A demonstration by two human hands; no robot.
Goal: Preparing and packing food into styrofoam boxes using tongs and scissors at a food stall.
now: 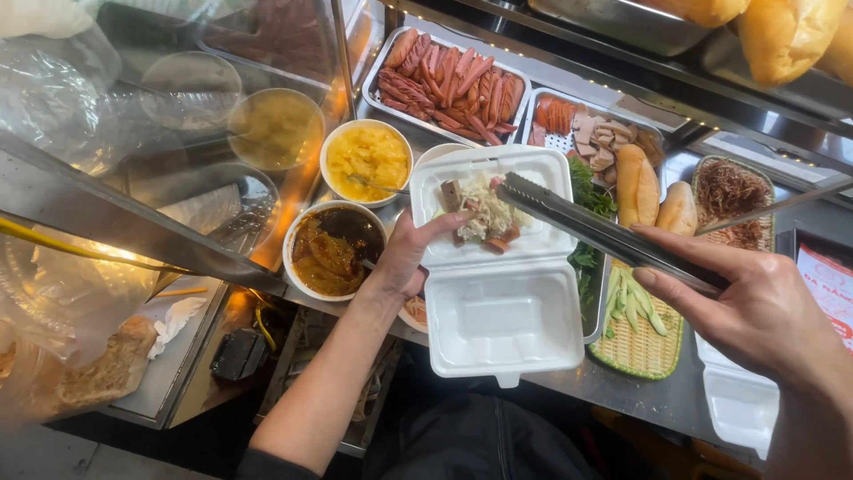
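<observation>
On a steel counter (pixel 640 400) behind a glass case (pixel 178 107): tray of sausages (pixel 449 84) at the back, next to it a tray of sliced meat (pixel 591 133). Centre, a white foam box (pixel 498 267), lid open, far half already holding sliced meat and shredded filling (pixel 484 218), near half bare. Left of the box, a bowl of dark sauce (pixel 333 251) and, behind it, a bowl of yellow stuff (pixel 366 162). Right of the box: a woven tray with cucumber strips (pixel 633 307), two rolls (pixel 653 196), herbs (pixel 586 196).

Left hand (pixel 409 253) grips the box's left edge, fingers curled onto the rim, thumb side hidden. Right hand (pixel 755 307) pinches steel tongs (pixel 604 233), fingers wrapped round the handle end; tips sit over the filling, arms nearly closed (whether they hold a bit of food, cannot tell).

Risks, as I judge it: the box is light foam and partly overhangs the counter edge, so a push from the tongs or a loosened left grip could tip it and spill. The sauce bowl is just beside the left wrist; a bumped spoon could slop. Filling could drop off the tips.
</observation>
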